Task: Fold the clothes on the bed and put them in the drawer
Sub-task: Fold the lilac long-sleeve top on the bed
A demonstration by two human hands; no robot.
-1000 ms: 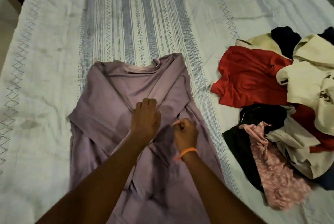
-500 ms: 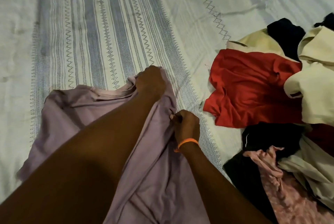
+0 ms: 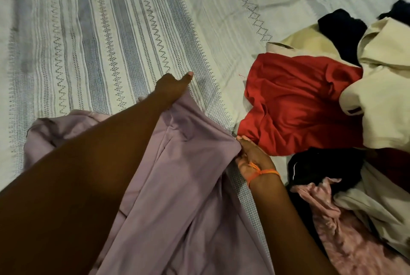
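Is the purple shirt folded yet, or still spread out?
Partly folded: the purple shirt has one side doubled over, while the left hand and right hand hold its edge.

A bed with white, blue-striped woven cover carries a lilac cotton shirt near-left and, right, a pile of mixed, perhaps unfolded, clothes.
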